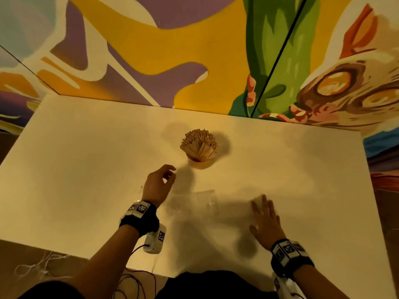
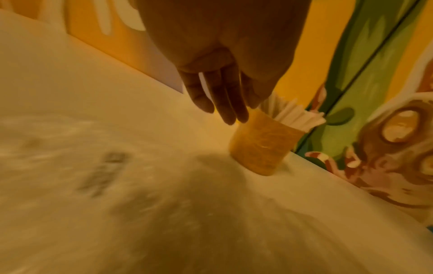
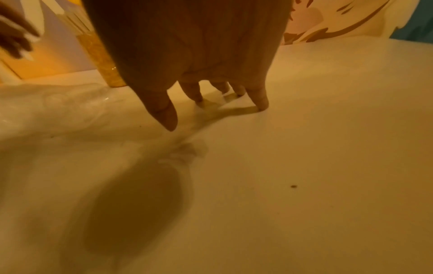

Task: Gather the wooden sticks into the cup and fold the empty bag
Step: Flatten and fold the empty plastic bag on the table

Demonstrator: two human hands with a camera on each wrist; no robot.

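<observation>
— Location of the items?
— The wooden sticks [image 1: 198, 144] are stood in the cup [image 1: 200, 163] mid-bench [image 1: 86, 169]; the clear bag [image 1: 194, 203] is laid flat nearer.
— Hands?
— The left hand [image 1: 158, 185] is held above, loosely curled, empty. The bag's right end is pressed by the flat right hand [image 1: 266, 223].

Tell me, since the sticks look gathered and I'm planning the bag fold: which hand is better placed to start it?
Probably right. The right hand lies flat with fingers on the clear bag's end, while the left hand hovers empty near the cup.
</observation>
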